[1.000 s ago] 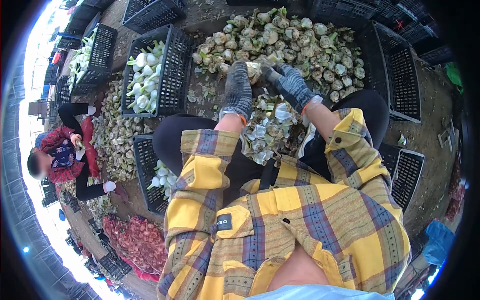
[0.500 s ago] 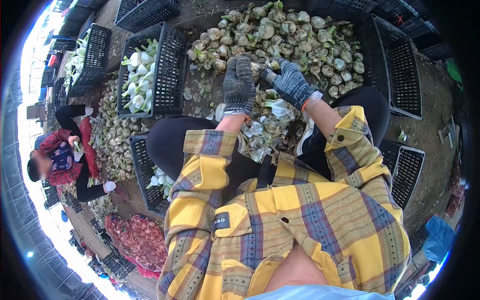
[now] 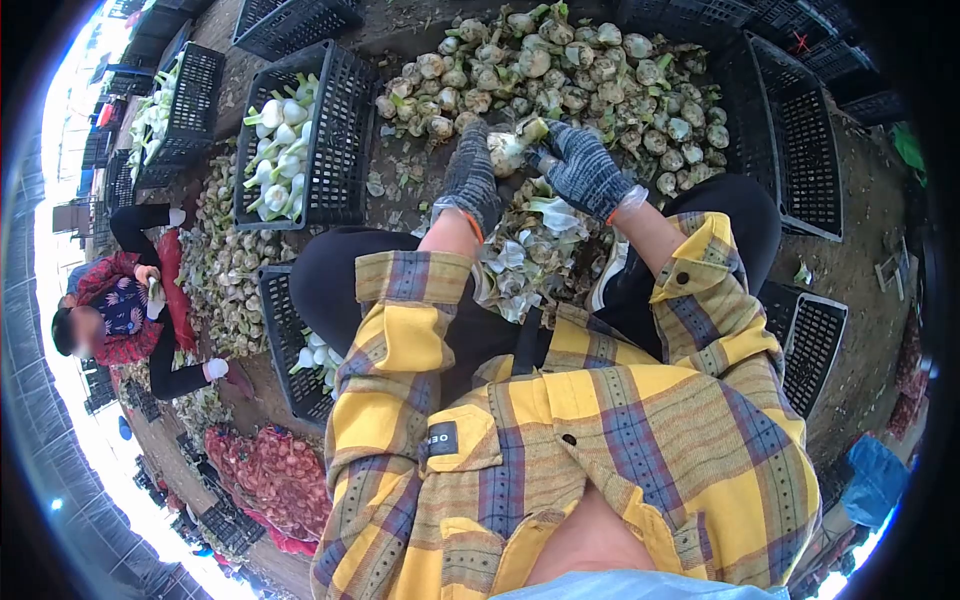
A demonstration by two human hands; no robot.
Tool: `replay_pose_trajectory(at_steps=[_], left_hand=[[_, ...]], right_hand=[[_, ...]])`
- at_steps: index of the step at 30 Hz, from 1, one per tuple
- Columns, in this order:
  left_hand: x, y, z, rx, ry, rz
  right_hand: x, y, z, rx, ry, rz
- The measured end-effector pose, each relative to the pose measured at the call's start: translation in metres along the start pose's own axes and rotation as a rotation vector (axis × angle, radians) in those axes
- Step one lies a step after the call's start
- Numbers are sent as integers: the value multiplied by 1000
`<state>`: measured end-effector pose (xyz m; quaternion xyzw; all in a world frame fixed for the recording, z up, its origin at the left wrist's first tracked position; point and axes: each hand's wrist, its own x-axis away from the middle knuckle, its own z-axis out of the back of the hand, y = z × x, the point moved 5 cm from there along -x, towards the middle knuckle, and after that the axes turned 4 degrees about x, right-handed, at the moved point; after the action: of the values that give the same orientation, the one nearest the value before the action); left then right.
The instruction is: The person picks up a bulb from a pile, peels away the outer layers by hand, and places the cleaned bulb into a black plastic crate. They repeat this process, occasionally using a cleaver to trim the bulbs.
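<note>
A garlic bulb (image 3: 505, 153), pale with brown roots and outer skin, is in my gloved left hand (image 3: 468, 182), whose fingers close on its left side. Its short green-yellow stem slants up to the right. My right hand (image 3: 585, 172), in the same grey knit glove, is curled shut at the stem end. Whether it also holds a small tool is hidden by the fingers. Just beyond both hands lies a heap of unpeeled garlic (image 3: 560, 75). White peeled skins (image 3: 535, 235) are piled below the hands, between my legs.
A black crate (image 3: 345, 150) of cleaned white bulbs stands at left, with another crate (image 3: 280, 345) by my knee. More crates (image 3: 808, 150) are at right. A seated person (image 3: 125, 300) works at far left beside a garlic heap (image 3: 235, 270). A red net sack (image 3: 270, 480) lies lower left.
My left hand has turned and shifted slightly down, so the pale bulb now shows between the hands. My right hand has moved only a little.
</note>
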<state>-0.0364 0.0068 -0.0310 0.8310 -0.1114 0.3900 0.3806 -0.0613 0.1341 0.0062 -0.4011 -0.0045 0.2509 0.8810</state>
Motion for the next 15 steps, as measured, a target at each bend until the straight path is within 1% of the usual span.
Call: replay_pose_trajectory(at_steps=[1, 3, 4, 6, 7, 8, 9, 10, 11, 12, 13, 14, 15], left_hand=[[-2, 0, 2, -2, 1, 0], [-2, -2, 4, -46, 18, 86], [2, -1, 2, -47, 17, 86], [12, 1, -6, -28, -85, 73], [1, -9, -2, -29, -87, 74], [-11, 1, -1, -362, -147, -496], [6, 12, -14, -690, -201, -1070], [4, 12, -12, -692, -204, -1069], [3, 12, -11, -759, -271, -1095], [7, 12, -14, -827, -338, -1121], [8, 10, -14, -637, -356, -796], [13, 16, -17, -639, -355, -795], [8, 13, -12, -494, -341, -486]], right_hand=[[1, 4, -2, -2, 0, -1], [1, 12, -4, -116, 58, 15], [0, 14, -5, -116, 60, 15], [-1, 31, -14, -310, -49, -305], [-2, 31, -12, -308, -47, -305], [-2, 34, -11, -405, -35, -398], [-1, 37, -10, -503, -22, -490], [1, 41, -10, -601, -10, -582], [-1, 57, -15, -509, -1, -504], [1, 57, -14, -511, -1, -504], [0, 56, -11, -532, 22, -467], [0, 53, -8, -553, 45, -431], [0, 46, -1, -406, 38, -426]])
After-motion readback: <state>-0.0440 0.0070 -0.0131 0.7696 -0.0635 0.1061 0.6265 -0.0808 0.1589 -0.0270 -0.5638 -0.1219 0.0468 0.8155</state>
